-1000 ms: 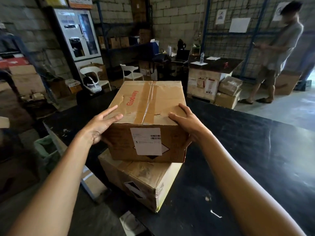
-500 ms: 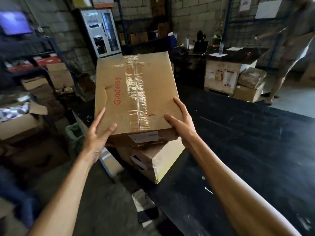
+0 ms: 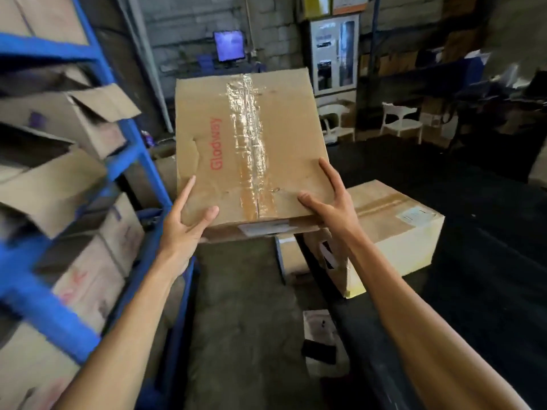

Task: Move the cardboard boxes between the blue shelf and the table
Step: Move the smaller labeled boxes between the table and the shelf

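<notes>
Taped box (image 3: 251, 143): carried between left hand (image 3: 183, 229) and right hand (image 3: 331, 208), both gripping its near corners, right of blue shelf (image 3: 139, 155). Step: transfer. Next: find free shelf slot.

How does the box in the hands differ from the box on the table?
The held box is in the air, tilted, gripped by the left hand and right hand; the table box lies flat on the black table, untouched. The held box shows red lettering; the table box doesn't. Both are taped brown cardboard.
</notes>
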